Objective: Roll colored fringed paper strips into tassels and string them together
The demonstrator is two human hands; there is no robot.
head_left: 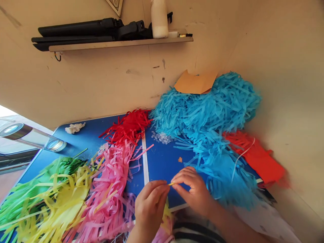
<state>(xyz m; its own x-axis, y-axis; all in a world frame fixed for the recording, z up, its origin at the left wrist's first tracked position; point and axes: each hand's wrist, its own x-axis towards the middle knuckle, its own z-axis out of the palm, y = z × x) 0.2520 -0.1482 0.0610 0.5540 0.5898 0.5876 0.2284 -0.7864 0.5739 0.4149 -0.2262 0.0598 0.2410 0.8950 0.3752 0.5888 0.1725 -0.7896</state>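
Yellow strip [171, 184] between left hand [149, 206] and right hand [194, 189]

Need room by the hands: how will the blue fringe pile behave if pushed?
Probably very light and floppy: the blue fringe pile is thin cut strips heaped loosely. Strands likely snag and trail, since some spill beside the right hand.
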